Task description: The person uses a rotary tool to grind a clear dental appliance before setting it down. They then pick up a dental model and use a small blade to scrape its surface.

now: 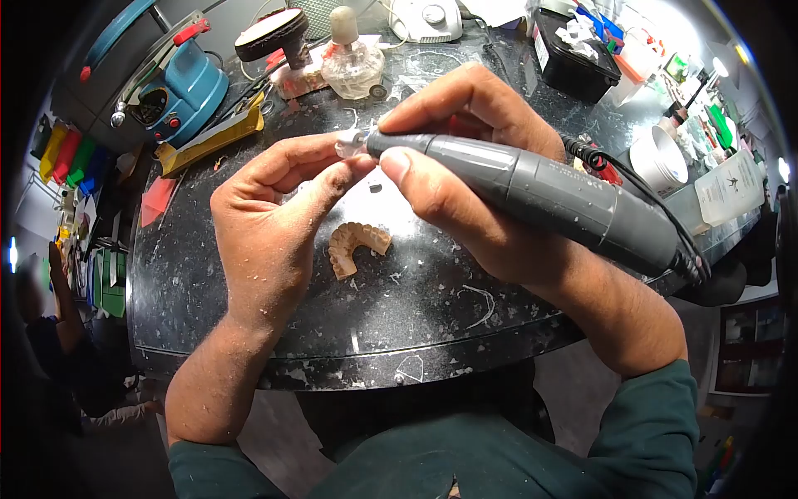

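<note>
Between the thumb and fingers of my left hand [278, 195] is a small whitish translucent piece [350, 145]. My right hand [474, 179] grips a dark grey rotary handpiece [557, 191] near its front end, and a black coiled cord runs from its rear. The handpiece's tip meets or nearly meets the small piece; the exact contact is too small to tell. Below my hands, a tan dental arch model [356, 244] lies on the black table [416, 333]. A small dark bit [376, 188] sits just above the model.
At the back left stand a blue machine [193, 87] and a yellow tray [212, 137]. A glass burner bottle [352, 68] is behind my hands. A black box [573, 62], white cup [658, 156] and clear bottle [730, 187] stand right. Another person is at far left.
</note>
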`<control>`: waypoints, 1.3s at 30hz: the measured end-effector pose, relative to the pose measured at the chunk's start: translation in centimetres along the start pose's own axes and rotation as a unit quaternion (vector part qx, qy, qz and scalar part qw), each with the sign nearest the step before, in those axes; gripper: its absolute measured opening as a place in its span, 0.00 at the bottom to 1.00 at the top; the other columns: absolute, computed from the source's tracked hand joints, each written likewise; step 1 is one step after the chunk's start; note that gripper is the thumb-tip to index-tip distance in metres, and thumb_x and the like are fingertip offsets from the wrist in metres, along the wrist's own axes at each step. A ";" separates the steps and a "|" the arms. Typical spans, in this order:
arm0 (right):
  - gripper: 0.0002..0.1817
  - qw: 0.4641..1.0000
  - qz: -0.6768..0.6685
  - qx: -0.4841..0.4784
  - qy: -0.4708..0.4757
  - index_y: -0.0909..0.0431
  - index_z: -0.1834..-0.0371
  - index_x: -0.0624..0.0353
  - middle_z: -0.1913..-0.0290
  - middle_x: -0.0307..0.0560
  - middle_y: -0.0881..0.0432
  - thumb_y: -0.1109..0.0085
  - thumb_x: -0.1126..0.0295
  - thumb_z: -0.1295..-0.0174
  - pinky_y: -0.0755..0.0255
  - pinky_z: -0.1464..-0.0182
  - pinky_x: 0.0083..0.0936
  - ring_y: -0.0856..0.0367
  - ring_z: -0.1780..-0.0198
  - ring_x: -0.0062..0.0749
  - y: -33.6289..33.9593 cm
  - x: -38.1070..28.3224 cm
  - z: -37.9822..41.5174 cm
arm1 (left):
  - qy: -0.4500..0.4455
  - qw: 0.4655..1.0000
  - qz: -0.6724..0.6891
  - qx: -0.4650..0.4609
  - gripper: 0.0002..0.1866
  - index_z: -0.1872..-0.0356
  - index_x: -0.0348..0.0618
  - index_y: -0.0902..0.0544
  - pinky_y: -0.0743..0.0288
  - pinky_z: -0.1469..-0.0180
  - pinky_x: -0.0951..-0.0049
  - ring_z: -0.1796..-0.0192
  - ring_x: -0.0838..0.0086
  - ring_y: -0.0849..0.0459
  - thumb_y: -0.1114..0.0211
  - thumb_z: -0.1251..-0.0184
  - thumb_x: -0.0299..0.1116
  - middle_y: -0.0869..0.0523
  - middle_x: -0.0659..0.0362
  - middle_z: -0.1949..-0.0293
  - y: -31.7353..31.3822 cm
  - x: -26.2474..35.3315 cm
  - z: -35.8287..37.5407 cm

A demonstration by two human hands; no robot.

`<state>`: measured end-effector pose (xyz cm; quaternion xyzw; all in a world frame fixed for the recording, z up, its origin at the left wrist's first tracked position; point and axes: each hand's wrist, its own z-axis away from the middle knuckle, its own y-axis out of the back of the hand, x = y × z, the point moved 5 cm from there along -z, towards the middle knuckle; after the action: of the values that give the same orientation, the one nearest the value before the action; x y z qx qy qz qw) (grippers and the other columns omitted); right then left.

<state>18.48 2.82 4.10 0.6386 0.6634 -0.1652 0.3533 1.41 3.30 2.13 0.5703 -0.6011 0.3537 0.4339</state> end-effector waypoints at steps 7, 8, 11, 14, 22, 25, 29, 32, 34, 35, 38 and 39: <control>0.12 0.998 -0.048 0.005 -0.041 0.24 0.56 0.65 0.62 0.43 0.20 0.38 0.70 0.40 0.28 0.58 0.18 0.22 0.61 0.19 0.2 0.1 -0.2 | -0.021 0.999 -0.035 0.018 0.12 0.53 0.33 0.15 0.20 0.50 0.77 0.56 0.75 0.13 0.32 0.38 0.21 0.11 0.53 0.59 0.1 0.3 0.0; 0.12 0.998 -0.048 0.005 -0.042 0.24 0.56 0.65 0.62 0.43 0.20 0.38 0.70 0.40 0.28 0.58 0.18 0.22 0.61 0.19 0.1 0.2 -0.1 | -0.022 0.999 -0.037 0.017 0.12 0.53 0.34 0.15 0.20 0.50 0.77 0.56 0.76 0.13 0.32 0.38 0.22 0.10 0.54 0.60 0.0 0.2 0.0; 0.12 0.999 -0.037 -0.002 -0.033 0.24 0.57 0.65 0.62 0.43 0.20 0.39 0.70 0.39 0.28 0.58 0.18 0.22 0.62 0.19 0.1 0.2 -0.1 | -0.021 0.999 -0.044 0.013 0.12 0.53 0.34 0.14 0.21 0.50 0.78 0.57 0.77 0.13 0.32 0.38 0.22 0.10 0.55 0.60 0.1 0.3 0.0; 0.12 0.999 -0.030 -0.008 -0.027 0.24 0.57 0.65 0.62 0.43 0.20 0.39 0.70 0.39 0.28 0.58 0.18 0.22 0.62 0.19 0.1 0.2 -0.1 | -0.017 0.998 -0.059 0.000 0.12 0.53 0.34 0.14 0.21 0.51 0.78 0.57 0.77 0.13 0.32 0.38 0.22 0.10 0.55 0.60 0.2 0.3 0.0; 0.13 0.999 0.014 0.005 -0.028 0.25 0.56 0.65 0.61 0.44 0.21 0.38 0.69 0.39 0.27 0.58 0.18 0.22 0.62 0.19 0.0 0.5 0.1 | -0.009 0.998 -0.054 -0.009 0.09 0.57 0.34 0.13 0.21 0.53 0.79 0.59 0.78 0.13 0.31 0.38 0.23 0.10 0.55 0.63 -0.1 0.3 0.0; 0.14 0.999 -0.004 -0.024 -0.024 0.25 0.55 0.65 0.60 0.44 0.21 0.38 0.68 0.38 0.27 0.58 0.18 0.22 0.61 0.19 -0.1 0.4 0.1 | 0.005 1.000 -0.027 -0.004 0.08 0.59 0.34 0.13 0.21 0.54 0.80 0.60 0.79 0.14 0.30 0.39 0.23 0.10 0.55 0.63 -0.1 0.0 0.0; 0.14 0.999 0.010 -0.015 -0.039 0.25 0.55 0.65 0.60 0.44 0.20 0.37 0.68 0.39 0.27 0.58 0.17 0.21 0.60 0.19 0.0 0.5 0.1 | 0.000 0.999 -0.043 -0.012 0.07 0.61 0.34 0.14 0.20 0.53 0.78 0.59 0.78 0.13 0.30 0.39 0.22 0.11 0.55 0.63 0.2 -0.1 0.0; 0.14 0.998 -0.039 -0.020 -0.035 0.24 0.54 0.63 0.62 0.43 0.19 0.37 0.67 0.38 0.28 0.58 0.16 0.22 0.61 0.18 -0.3 0.3 0.1 | 0.008 1.000 -0.005 -0.005 0.08 0.59 0.33 0.16 0.20 0.51 0.78 0.57 0.77 0.13 0.30 0.38 0.22 0.11 0.54 0.62 0.1 -0.2 -0.1; 0.13 0.997 -0.041 0.018 -0.060 0.24 0.55 0.63 0.63 0.43 0.18 0.37 0.68 0.37 0.28 0.58 0.16 0.22 0.61 0.18 0.0 0.1 0.0 | 0.026 1.000 0.012 0.004 0.10 0.56 0.32 0.18 0.20 0.48 0.77 0.55 0.75 0.13 0.32 0.37 0.21 0.11 0.52 0.60 0.2 -0.2 -0.3; 0.12 0.994 -0.042 0.057 -0.085 0.24 0.55 0.64 0.63 0.43 0.18 0.37 0.68 0.37 0.28 0.57 0.16 0.22 0.61 0.18 0.4 0.2 -0.1 | 0.025 1.000 0.012 0.004 0.10 0.56 0.32 0.18 0.20 0.48 0.77 0.55 0.75 0.13 0.32 0.37 0.21 0.11 0.52 0.60 0.3 -0.2 -0.3; 0.13 0.995 -0.047 0.038 -0.077 0.24 0.56 0.64 0.62 0.43 0.18 0.36 0.68 0.37 0.28 0.57 0.16 0.22 0.60 0.17 0.5 1.0 0.0 | 0.019 1.000 0.008 0.009 0.09 0.56 0.32 0.19 0.20 0.48 0.77 0.54 0.75 0.13 0.32 0.37 0.20 0.12 0.51 0.58 0.2 -0.1 -0.4; 0.13 0.995 -0.053 0.026 -0.076 0.24 0.56 0.64 0.62 0.42 0.18 0.36 0.68 0.37 0.27 0.57 0.16 0.22 0.60 0.17 0.3 1.2 0.1 | 0.008 1.000 0.015 0.016 0.10 0.56 0.32 0.19 0.20 0.48 0.76 0.54 0.74 0.13 0.32 0.37 0.20 0.12 0.50 0.58 0.3 0.0 -0.4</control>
<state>18.88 3.69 3.24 0.5973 0.6627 -0.2487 0.3771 1.20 3.67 2.27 0.5654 -0.6003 0.3739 0.4244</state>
